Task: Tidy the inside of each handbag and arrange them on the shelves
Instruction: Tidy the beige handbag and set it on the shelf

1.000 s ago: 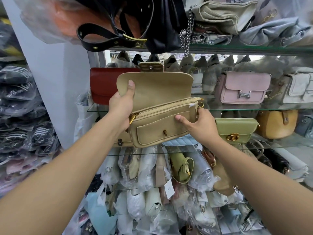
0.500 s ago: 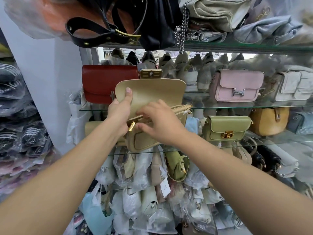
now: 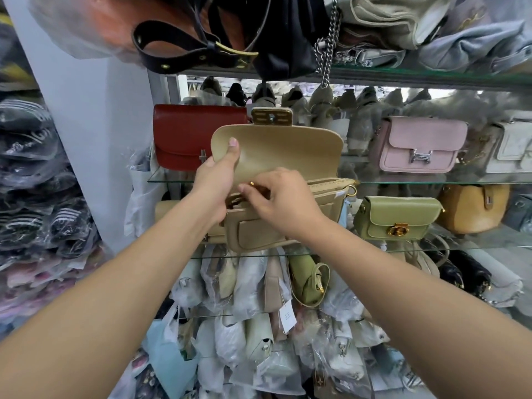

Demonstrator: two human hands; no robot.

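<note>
A person's right hand [image 3: 283, 201] pinches a small gold zip pull [image 3: 252, 184] on a beige leather flap handbag [image 3: 282, 151]. The left hand [image 3: 217, 182] grips its raised flap. The bag is held before glass shelves [image 3: 431, 182], between a red leather bag [image 3: 187, 133] and an olive-green clasp bag [image 3: 397, 217].

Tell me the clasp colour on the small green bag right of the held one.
Gold clasp on the green bag; clearest in the head view.
</note>
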